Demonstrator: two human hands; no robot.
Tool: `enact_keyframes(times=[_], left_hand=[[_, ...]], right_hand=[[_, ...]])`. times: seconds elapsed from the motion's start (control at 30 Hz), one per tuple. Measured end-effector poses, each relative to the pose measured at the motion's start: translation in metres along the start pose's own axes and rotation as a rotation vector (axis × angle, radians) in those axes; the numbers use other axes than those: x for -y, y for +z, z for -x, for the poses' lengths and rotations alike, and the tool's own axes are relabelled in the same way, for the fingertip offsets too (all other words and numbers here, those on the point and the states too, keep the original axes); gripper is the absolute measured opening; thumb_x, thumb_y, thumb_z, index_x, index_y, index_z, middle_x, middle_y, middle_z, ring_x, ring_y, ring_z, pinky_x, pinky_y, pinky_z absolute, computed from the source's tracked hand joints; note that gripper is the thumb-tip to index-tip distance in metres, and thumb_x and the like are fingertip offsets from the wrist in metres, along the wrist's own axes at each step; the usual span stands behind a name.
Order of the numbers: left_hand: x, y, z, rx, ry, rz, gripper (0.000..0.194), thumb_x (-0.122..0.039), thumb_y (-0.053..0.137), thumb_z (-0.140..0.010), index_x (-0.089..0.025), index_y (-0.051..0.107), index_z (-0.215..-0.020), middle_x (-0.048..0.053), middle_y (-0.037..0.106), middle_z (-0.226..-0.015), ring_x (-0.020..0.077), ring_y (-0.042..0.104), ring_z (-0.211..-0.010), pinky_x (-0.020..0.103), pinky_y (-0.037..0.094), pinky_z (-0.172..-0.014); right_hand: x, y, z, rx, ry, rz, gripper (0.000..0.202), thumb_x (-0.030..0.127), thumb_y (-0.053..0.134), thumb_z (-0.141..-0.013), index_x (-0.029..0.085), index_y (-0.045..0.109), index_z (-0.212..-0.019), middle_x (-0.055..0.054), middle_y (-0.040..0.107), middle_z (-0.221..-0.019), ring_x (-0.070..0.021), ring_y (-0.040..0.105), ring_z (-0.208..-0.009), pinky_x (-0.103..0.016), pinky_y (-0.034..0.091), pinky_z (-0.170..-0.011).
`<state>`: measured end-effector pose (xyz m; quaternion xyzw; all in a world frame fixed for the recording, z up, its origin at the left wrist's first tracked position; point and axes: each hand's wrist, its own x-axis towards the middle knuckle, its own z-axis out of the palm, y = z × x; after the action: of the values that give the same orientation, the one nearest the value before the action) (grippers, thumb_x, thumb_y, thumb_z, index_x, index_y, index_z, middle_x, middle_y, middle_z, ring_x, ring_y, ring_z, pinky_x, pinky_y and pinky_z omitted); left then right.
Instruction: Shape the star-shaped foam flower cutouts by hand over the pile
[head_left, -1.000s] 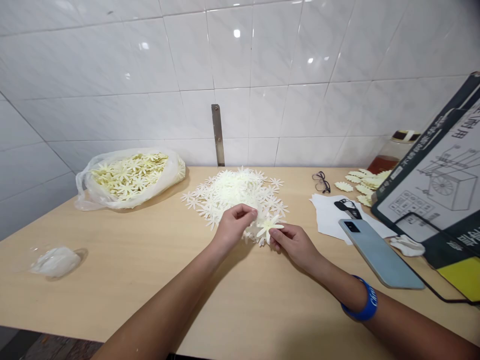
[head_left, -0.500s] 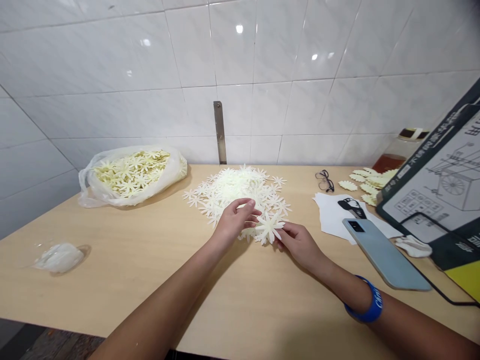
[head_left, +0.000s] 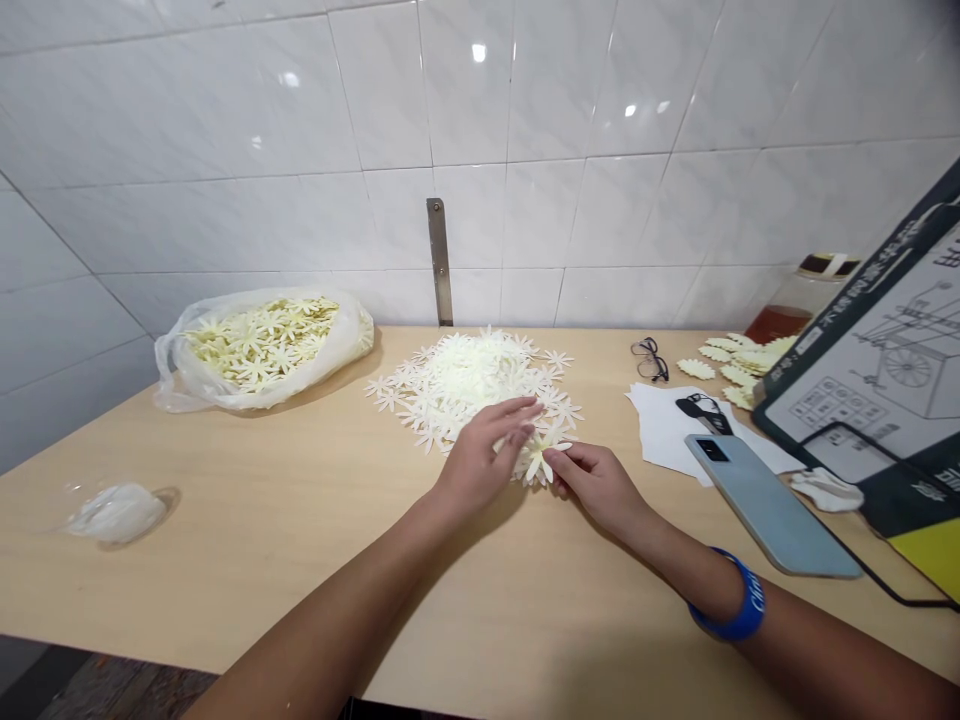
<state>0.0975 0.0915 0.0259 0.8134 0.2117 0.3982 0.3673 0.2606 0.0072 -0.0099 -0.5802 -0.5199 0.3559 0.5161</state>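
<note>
Pale cream flower-shaped cutouts [head_left: 469, 370] with long thin petals lie in a loose pile on the wooden table. At the pile's near edge, my right hand [head_left: 600, 485] pinches one flower cutout [head_left: 538, 465] between thumb and fingers. My left hand [head_left: 487, 450] is beside that cutout, its fingers stretched out above the near part of the pile. Its thumb is close to the petals; whether it touches them I cannot tell.
At the back left lies a plastic bag [head_left: 352, 340] full of yellowish flower cutouts. A small clear bag [head_left: 120, 512] is at the left. On the right are a phone [head_left: 772, 510], white paper [head_left: 660, 440], eyeglasses [head_left: 650, 360], scalloped cutouts [head_left: 696, 369], a jar [head_left: 795, 300] and a printed box [head_left: 892, 370].
My left hand has shifted right and a little nearer, its fingers reaching further over the flower. The right hand's thumb has come onto the flower's middle.
</note>
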Motion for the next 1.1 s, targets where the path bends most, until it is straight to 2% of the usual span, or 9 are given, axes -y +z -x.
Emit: enact_keyframes(times=[0.13, 0.27, 0.47, 0.53, 0.63, 0.7, 0.77, 0.9, 1.1], left_hand=[[0.006, -0.010, -0.010, -0.318, -0.371, 0.293, 0.029, -0.041, 0.064, -0.082, -0.015, 0.074, -0.088, 0.009, 0.074, -0.089, 0.0159, 0.063, -0.074, 0.031, 0.052, -0.074], [0.010, -0.019, -0.014, -0.320, -0.553, 0.440, 0.030, -0.042, 0.075, -0.069, -0.013, 0.067, -0.069, 0.004, 0.067, -0.068, 0.0096, 0.054, -0.057, 0.024, 0.046, -0.060], [0.012, -0.020, -0.011, -0.342, -0.587, 0.177, 0.046, -0.055, 0.052, -0.084, -0.018, 0.055, -0.058, -0.003, 0.046, -0.042, 0.0103, 0.042, -0.043, 0.024, 0.035, -0.049], [0.014, -0.021, -0.010, -0.289, -0.528, 0.025, 0.047, -0.054, 0.046, -0.088, -0.018, 0.057, -0.058, 0.000, 0.053, -0.048, 0.0136, 0.050, -0.049, 0.026, 0.039, -0.054], [0.018, -0.019, -0.007, -0.177, -0.362, -0.185, 0.029, -0.039, 0.048, -0.089, -0.020, 0.070, -0.084, 0.006, 0.072, -0.088, 0.0211, 0.065, -0.085, 0.031, 0.047, -0.078], [0.018, -0.017, -0.006, -0.117, -0.244, -0.253, 0.027, -0.030, 0.053, -0.086, -0.022, 0.068, -0.107, 0.006, 0.068, -0.116, 0.0239, 0.059, -0.111, 0.035, 0.043, -0.096], [0.016, -0.015, -0.005, -0.061, -0.124, -0.269, 0.033, -0.029, 0.058, -0.084, -0.023, 0.065, -0.116, 0.007, 0.062, -0.127, 0.0243, 0.052, -0.122, 0.037, 0.038, -0.104], [0.005, -0.015, -0.004, -0.001, 0.097, -0.230, 0.024, -0.030, 0.052, -0.092, -0.024, 0.070, -0.106, 0.007, 0.064, -0.122, 0.0219, 0.053, -0.120, 0.037, 0.037, -0.107], [-0.003, -0.013, -0.002, -0.056, 0.275, -0.241, 0.024, -0.022, 0.047, -0.095, -0.021, 0.069, -0.103, 0.008, 0.068, -0.105, 0.0206, 0.058, -0.105, 0.037, 0.043, -0.095]], right_hand=[[0.002, 0.000, 0.000, -0.008, -0.012, 0.022, 0.050, 0.059, 0.054, -0.086, 0.019, 0.055, -0.056, 0.000, 0.052, -0.052, -0.0147, 0.048, -0.053, -0.029, 0.039, -0.056], [0.006, 0.000, 0.001, 0.028, -0.008, -0.031, 0.047, 0.061, 0.055, -0.085, 0.019, 0.059, -0.062, 0.000, 0.053, -0.052, -0.0149, 0.049, -0.053, -0.029, 0.041, -0.055], [0.006, 0.001, 0.001, 0.054, 0.005, -0.109, 0.041, 0.055, 0.059, -0.085, 0.018, 0.061, -0.066, -0.001, 0.057, -0.061, -0.0130, 0.048, -0.054, -0.028, 0.040, -0.054], [0.006, 0.001, 0.001, 0.056, 0.011, -0.110, 0.041, 0.054, 0.058, -0.086, 0.018, 0.061, -0.066, -0.001, 0.057, -0.062, -0.0127, 0.048, -0.054, -0.028, 0.040, -0.054], [0.005, 0.001, 0.001, 0.049, 0.019, -0.116, 0.041, 0.054, 0.059, -0.085, 0.018, 0.061, -0.065, -0.001, 0.056, -0.062, -0.0128, 0.048, -0.055, -0.028, 0.040, -0.054], [0.005, 0.001, 0.001, 0.044, 0.025, -0.117, 0.042, 0.054, 0.059, -0.085, 0.018, 0.061, -0.064, -0.001, 0.055, -0.060, -0.0128, 0.048, -0.055, -0.028, 0.040, -0.054], [0.004, 0.001, 0.000, 0.038, 0.029, -0.123, 0.043, 0.054, 0.060, -0.084, 0.018, 0.061, -0.063, 0.000, 0.055, -0.058, -0.0129, 0.048, -0.055, -0.028, 0.040, -0.054], [0.001, 0.000, -0.001, 0.040, 0.015, -0.128, 0.043, 0.055, 0.062, -0.083, 0.018, 0.061, -0.061, 0.000, 0.054, -0.055, -0.0132, 0.048, -0.053, -0.028, 0.040, -0.054], [0.001, -0.001, -0.002, 0.032, 0.024, -0.137, 0.046, 0.058, 0.064, -0.081, 0.017, 0.061, -0.059, 0.000, 0.054, -0.052, -0.0129, 0.048, -0.050, -0.028, 0.039, -0.053]])
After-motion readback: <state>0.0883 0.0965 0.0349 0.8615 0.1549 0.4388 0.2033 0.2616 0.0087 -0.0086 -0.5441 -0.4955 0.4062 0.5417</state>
